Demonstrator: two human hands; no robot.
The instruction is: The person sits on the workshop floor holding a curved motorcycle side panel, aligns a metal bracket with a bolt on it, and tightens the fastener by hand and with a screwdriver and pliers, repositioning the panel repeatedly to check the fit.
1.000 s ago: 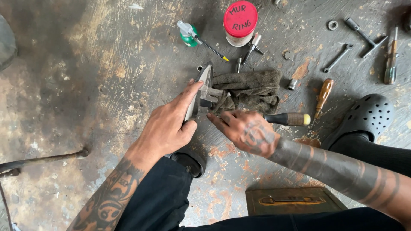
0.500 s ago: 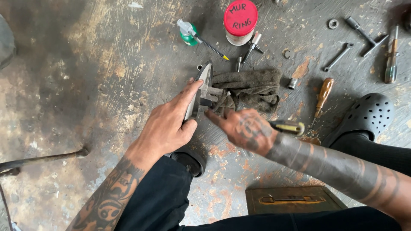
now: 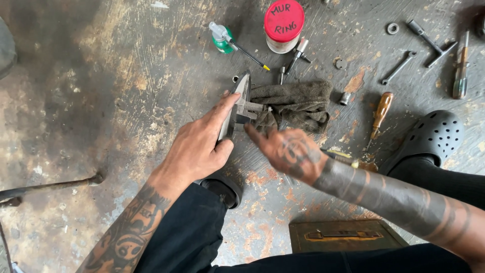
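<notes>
Left hand (image 3: 199, 146) is closed round a flat grey metal part (image 3: 237, 106) stood on edge on the concrete floor (image 3: 111, 81): thumb on the near side, fingers wrapped behind, index finger stretched straight up along the plate toward its top end. Firm grip, hand clamped on the part. Right hand (image 3: 288, 151) sits just right of it, fingers loosely curled, partly open, index fingertip pointing at or touching the small bracket sticking out of the part's right face; can't tell if it actually pinches anything. Right hand is slightly blurred. The 2 hands are close together, w/ the part between them. Directly behind the part lies a crumpled dark rag (image 3: 298, 103), touching or nearly touching it. Further back: a tub w/ a red lid (image 3: 284, 20), a small green-and-white oil bottle (image 3: 222, 40) w/ a long thin nozzle, a small spanner (image 3: 399, 67), a T-handle key (image 3: 429, 40), a ring washer (image 3: 392, 28). Right of the rag: a wood-handled screwdriver (image 3: 380, 114), and a 2nd screwdriver (image 3: 461, 71) w/ a clear handle near the frame edge. A black perforated clog (image 3: 429, 136) is on the right foot, near the right forearm. A brownish metal box (image 3: 343, 235) lies low in the frame, below the right arm. A metal rod (image 3: 50, 186) lies at far left.
</notes>
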